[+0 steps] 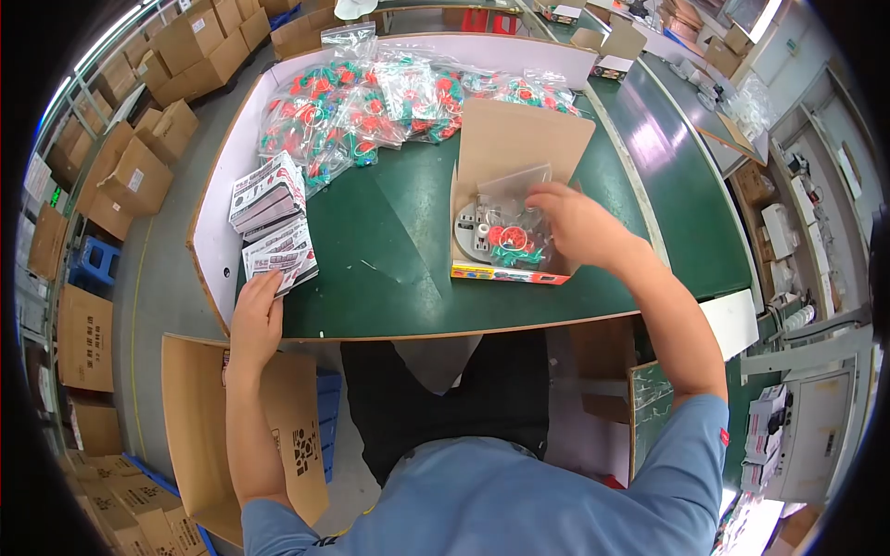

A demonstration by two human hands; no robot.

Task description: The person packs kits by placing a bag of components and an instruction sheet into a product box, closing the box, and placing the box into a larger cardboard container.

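Note:
My left hand [257, 317] is at the front edge of the printed leaflets [278, 248], its fingers closed on the lower one. A thicker stack of leaflets [267, 196] lies just behind. My right hand [579, 225] pinches the top of a clear plastic bag [515, 243] holding red and green parts. That bag is inside an open cardboard box [526, 139], whose lid stands up at the back. Beside the bag in the box is a grey-white plastic part [470, 232], partly covered by it.
Many clear bags of red and green parts [352, 111] are heaped along the back of the green table [389, 222]. A pale raised border [218, 208] edges its left and back sides. A large open carton [199, 435] stands below the front left edge.

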